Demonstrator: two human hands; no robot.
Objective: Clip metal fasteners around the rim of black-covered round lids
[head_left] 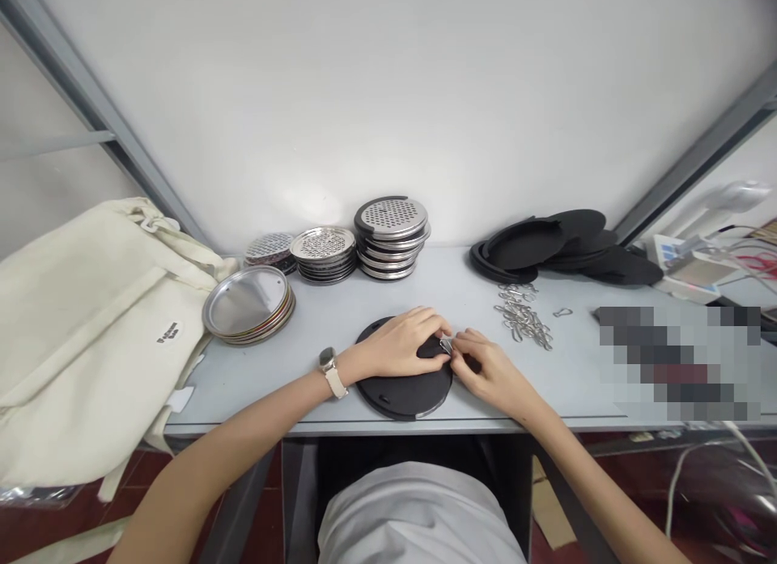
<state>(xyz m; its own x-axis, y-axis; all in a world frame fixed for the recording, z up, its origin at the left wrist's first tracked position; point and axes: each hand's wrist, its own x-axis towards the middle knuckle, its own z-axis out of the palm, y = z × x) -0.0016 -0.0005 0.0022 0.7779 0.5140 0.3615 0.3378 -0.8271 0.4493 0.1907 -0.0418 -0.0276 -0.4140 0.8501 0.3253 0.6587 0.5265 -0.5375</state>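
Observation:
A round black cover (401, 396) lies flat near the table's front edge, with a thin strip of silver showing at its lower rim. My left hand (401, 345) is laid over it, fingers curled towards the right edge and thumb beside a small metal clip (445, 345). From the right, my right hand (486, 371) pinches that clip against the cover's edge. Fingers partly hide the clip, so I cannot tell whether it passes through the cover. Loose pear-shaped metal clips (528, 321) lie in a pile beyond my right hand.
Perforated metal discs stand in stacks (392, 240) along the wall, with plain metal plates (248, 301) to their left. More black covers (528, 244) are heaped at the back right. A cream bag (91, 329) fills the left side; a power strip (685, 269) sits far right.

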